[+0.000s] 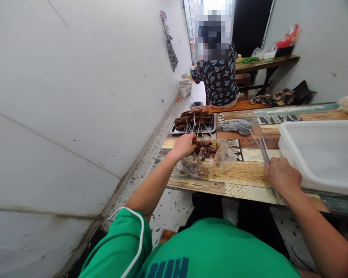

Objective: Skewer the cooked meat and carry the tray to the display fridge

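My left hand (186, 145) is closed at the left side of an opened clear plastic bag, its fingertips on a dark brown piece of meat (197, 146). More dark meat pieces (209, 151) lie in the plastic bag (226, 154). Just behind, a metal tray (174, 130) carries a pile of skewered meat (195, 117), with thin sticks pointing toward me. To the right, my right hand (282, 173) is closed around a bundle of thin skewers (265, 150) at the table top. One skewer slants away from the bundle to the left.
A large white plastic tub (295, 148) stands on the patterned table (246, 170) at the right. A grey cloth (237, 126) lies behind the bag. Beyond the table sits a person (219, 83) in a patterned shirt. A wall (75, 96) runs along the left.
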Action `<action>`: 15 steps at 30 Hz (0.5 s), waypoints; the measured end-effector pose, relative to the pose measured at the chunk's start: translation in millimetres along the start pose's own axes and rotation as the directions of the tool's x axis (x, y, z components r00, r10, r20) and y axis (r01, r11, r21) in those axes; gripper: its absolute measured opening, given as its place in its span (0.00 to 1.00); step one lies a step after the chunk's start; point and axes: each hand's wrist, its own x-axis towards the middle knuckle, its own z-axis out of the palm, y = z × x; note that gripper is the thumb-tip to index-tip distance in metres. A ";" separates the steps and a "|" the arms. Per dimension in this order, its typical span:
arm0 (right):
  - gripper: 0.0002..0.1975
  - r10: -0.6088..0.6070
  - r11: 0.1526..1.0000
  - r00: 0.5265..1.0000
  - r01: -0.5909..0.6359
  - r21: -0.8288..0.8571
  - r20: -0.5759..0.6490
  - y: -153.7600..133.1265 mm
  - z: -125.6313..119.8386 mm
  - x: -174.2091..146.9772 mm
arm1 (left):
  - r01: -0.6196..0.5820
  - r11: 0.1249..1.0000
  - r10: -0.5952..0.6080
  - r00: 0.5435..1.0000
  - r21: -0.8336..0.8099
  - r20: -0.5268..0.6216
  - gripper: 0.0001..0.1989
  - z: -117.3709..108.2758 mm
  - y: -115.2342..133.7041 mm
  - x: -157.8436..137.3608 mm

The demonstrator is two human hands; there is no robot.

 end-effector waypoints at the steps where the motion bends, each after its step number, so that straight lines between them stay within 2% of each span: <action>1: 0.21 0.008 1.000 1.000 -0.008 0.010 0.001 0.3 -0.5 0.6 | 0.011 1.000 -0.011 1.000 -0.011 0.017 0.10 3.1 -3.0 -1.1; 5: 0.21 0.015 0.998 0.999 -0.017 0.057 0.036 2.3 -1.1 6.5 | 0.006 0.977 0.009 0.998 -0.211 0.070 0.14 17.2 -14.5 -2.8; 10: 0.23 0.069 0.988 0.997 -0.074 0.138 0.047 2.6 3.0 15.1 | 0.028 0.857 -0.005 0.999 -0.514 0.046 0.15 29.3 -23.1 -1.1; 13: 0.23 0.046 0.944 0.998 -0.033 0.329 -0.033 -1.3 4.1 11.0 | 0.095 0.712 -0.043 0.995 -0.696 0.091 0.13 39.8 -25.5 -0.5; 15: 0.22 -0.007 0.834 0.997 0.051 0.550 -0.082 -7.8 4.9 1.2 | 0.158 0.630 -0.077 0.987 -0.760 0.141 0.09 49.2 -26.9 -0.8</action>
